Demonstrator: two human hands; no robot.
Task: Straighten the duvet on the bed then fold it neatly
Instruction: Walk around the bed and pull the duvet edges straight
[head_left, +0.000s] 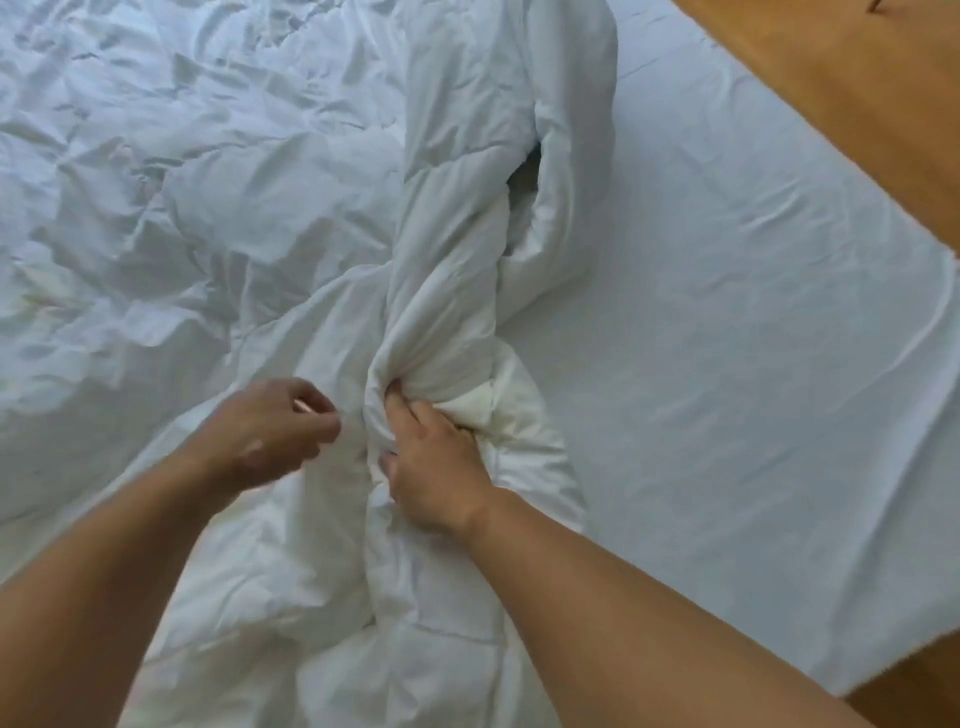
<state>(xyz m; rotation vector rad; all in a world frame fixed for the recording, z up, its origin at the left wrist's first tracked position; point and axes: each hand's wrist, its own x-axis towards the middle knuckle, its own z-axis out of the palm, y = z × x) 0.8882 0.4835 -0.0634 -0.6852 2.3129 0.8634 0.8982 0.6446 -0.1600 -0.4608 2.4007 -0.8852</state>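
Open passage: bare sheet (727, 389) over the right half of the view, flat, lightly creased, running to its outer edge with wooden floor (831, 78) beyond. Obstruction: duvet (208, 234), heaped in rumpled folds across the left half, with a twisted raised ridge down the middle. Small gap: dark hollow between the ridge's folds, upper centre.

Nothing legible anywhere in my feed.
I can find no print, label, brand mark or number on the rumpled white duvet (291, 197), on the white sheet (727, 338) beside it, or on the wooden surface (831, 78) past the bed's edge.
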